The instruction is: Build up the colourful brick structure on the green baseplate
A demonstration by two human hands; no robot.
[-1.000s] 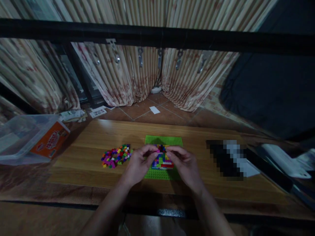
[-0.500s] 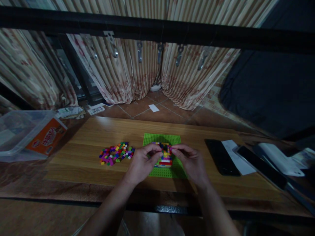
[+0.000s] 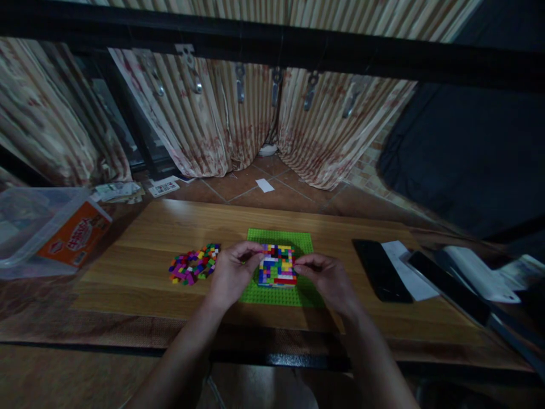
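A green baseplate (image 3: 298, 238) lies on the wooden board, with a square patch of many-coloured small bricks (image 3: 277, 266) built on it. My left hand (image 3: 232, 274) rests at the patch's left edge, fingers curled and pinched together. My right hand (image 3: 330, 279) sits at the patch's right edge, fingertips pinched near the bricks. Whether either pinch holds a brick is too small and dark to make out. A loose pile of coloured bricks (image 3: 193, 264) lies just left of my left hand.
A wooden board (image 3: 170, 227) tops the table. A clear plastic tub (image 3: 25, 227) with an orange label stands far left. A black phone (image 3: 377, 270), white paper (image 3: 409, 275) and a second dark device (image 3: 447, 287) lie right. Striped curtains (image 3: 238, 119) and a black bar (image 3: 272, 51) are beyond.
My hands have drawn apart from the middle of the brick patch to its left and right edges, uncovering it. The view has tilted slightly.
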